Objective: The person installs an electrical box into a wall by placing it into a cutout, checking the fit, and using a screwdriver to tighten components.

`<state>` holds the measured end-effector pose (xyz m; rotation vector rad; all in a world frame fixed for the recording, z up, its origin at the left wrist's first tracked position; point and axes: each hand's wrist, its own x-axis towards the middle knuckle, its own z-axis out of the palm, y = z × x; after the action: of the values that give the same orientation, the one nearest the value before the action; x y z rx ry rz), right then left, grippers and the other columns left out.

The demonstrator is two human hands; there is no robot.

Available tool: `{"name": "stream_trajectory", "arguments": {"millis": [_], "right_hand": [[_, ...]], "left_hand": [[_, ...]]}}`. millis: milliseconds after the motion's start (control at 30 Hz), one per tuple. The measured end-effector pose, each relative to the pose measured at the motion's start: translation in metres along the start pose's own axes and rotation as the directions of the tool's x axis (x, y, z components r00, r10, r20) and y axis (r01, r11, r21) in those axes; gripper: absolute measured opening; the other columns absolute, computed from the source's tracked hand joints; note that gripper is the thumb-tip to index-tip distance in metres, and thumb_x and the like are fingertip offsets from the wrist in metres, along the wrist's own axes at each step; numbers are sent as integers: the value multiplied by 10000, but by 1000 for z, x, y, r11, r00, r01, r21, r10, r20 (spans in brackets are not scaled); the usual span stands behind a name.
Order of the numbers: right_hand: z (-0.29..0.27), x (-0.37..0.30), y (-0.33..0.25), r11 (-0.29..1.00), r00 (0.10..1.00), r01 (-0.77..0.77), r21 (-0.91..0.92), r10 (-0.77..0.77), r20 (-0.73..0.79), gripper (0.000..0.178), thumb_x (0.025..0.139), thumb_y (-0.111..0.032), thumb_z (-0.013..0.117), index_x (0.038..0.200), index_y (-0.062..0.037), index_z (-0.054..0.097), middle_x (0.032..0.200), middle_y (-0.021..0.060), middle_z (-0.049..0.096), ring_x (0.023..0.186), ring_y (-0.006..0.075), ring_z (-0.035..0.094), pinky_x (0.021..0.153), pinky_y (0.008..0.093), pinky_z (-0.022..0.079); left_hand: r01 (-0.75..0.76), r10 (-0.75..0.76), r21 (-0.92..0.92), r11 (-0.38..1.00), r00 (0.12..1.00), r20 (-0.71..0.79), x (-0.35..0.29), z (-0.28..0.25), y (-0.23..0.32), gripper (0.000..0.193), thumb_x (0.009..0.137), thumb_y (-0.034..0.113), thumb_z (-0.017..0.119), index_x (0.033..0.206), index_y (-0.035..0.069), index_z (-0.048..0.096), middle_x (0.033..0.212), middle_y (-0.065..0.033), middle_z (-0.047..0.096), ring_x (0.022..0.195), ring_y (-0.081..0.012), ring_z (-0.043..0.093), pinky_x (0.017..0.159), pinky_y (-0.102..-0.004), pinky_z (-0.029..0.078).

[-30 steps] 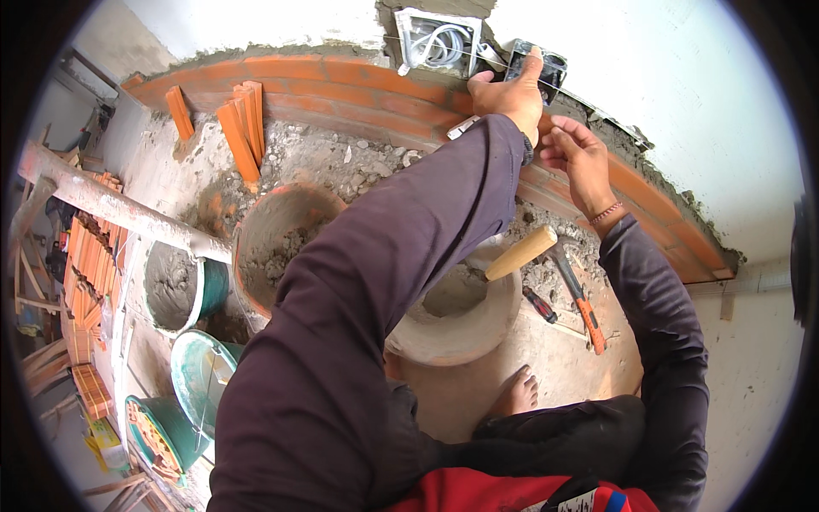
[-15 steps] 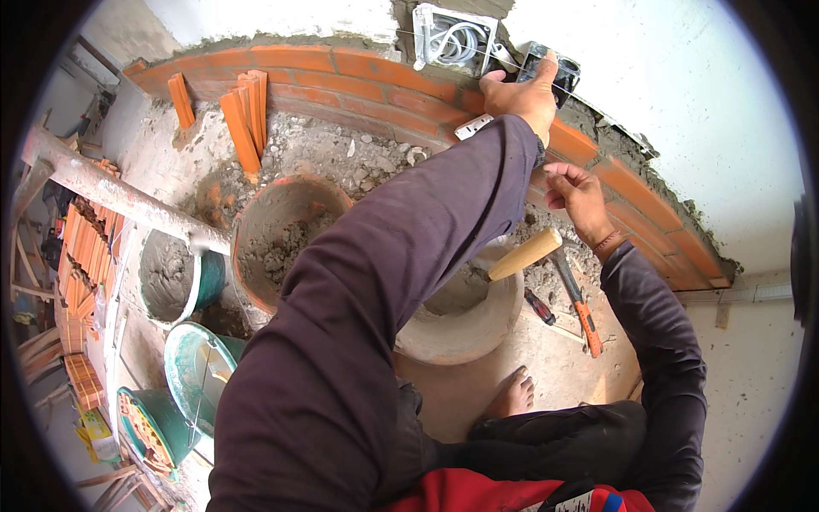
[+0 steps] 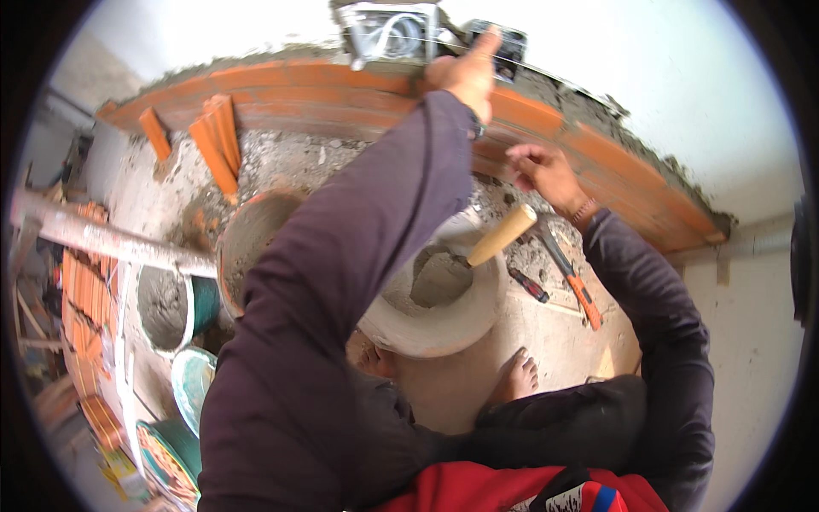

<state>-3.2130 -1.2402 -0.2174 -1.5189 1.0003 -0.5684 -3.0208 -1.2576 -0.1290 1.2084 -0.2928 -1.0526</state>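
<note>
Ideally, the left hand (image 3: 465, 81), thumb laid across the black box (image 3: 510, 53) in the wall (image 3: 631, 60) above the brick strip's (image 3: 614, 162) upper edge, hidden fingers' grip unclear, presses evenly, while the right hand (image 3: 550, 179), half-curled and seemingly empty, helps level it.

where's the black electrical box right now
In the head view, the black electrical box is at the top, right of centre, above the orange bricks, partly covered by the left hand, just right of the white-framed cable box.
</note>
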Motion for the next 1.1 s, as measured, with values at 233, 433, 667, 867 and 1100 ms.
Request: {"name": "stream_trajectory", "arguments": {"millis": [233, 433, 667, 867, 1100], "right_hand": [[4, 4, -23, 998, 999, -21, -54, 19, -29, 154, 897, -146, 607, 984, -35, 668, 812, 44, 679, 601, 89, 611, 532, 229, 509], [4, -1, -31, 999, 999, -34, -38, 35, 16, 124, 905, -119, 583, 995, -62, 647, 824, 14, 661, 643, 77, 606, 568, 224, 513], [5, 0, -26, 1000, 999, 22, -22, -23, -24, 148, 880, -136, 597, 939, -20, 667, 774, 42, 669, 591, 84, 598, 514, 232, 504], [4, 1, -30, 998, 1000, -6, -59, 6, 9, 145, 905, -122, 580, 999, -41, 655, 813, 23, 664, 625, 74, 598, 554, 226, 512], [7, 6, -27, 999, 999, 35, -37, -35, -14, 159, 876, -166, 595, 916, -37, 679, 752, 19, 662, 576, 92, 592, 523, 249, 505]], "left_hand": [[106, -147, 286, 952, 981, 125, 3, -14, 23, 749, 598, 581, 834, 1146, 128, 597, 1022, -46, 514, 803, -135, 417, 652, -285, 383], [139, -189, 337, 931, 974, 121, 1, -14, 29, 915, 639, 550, 824, 1294, 52, 423, 1013, -42, 532, 713, -74, 398, 541, -207, 323], [148, -200, 314, 938, 969, 142, 4, -20, 32, 1106, 613, 519, 853, 1392, -24, 283, 1045, -57, 520, 716, -82, 402, 570, -224, 314], [207, -257, 288, 935, 955, 148, 8, -20, 34, 989, 618, 484, 862, 1314, 2, 349, 1003, -40, 554, 674, -78, 408, 582, -233, 316], [274, -313, 252, 928, 942, 126, 9, -20, 40, 939, 631, 420, 865, 1301, 14, 347, 1011, -48, 577, 634, -91, 443, 592, -238, 324]]}}
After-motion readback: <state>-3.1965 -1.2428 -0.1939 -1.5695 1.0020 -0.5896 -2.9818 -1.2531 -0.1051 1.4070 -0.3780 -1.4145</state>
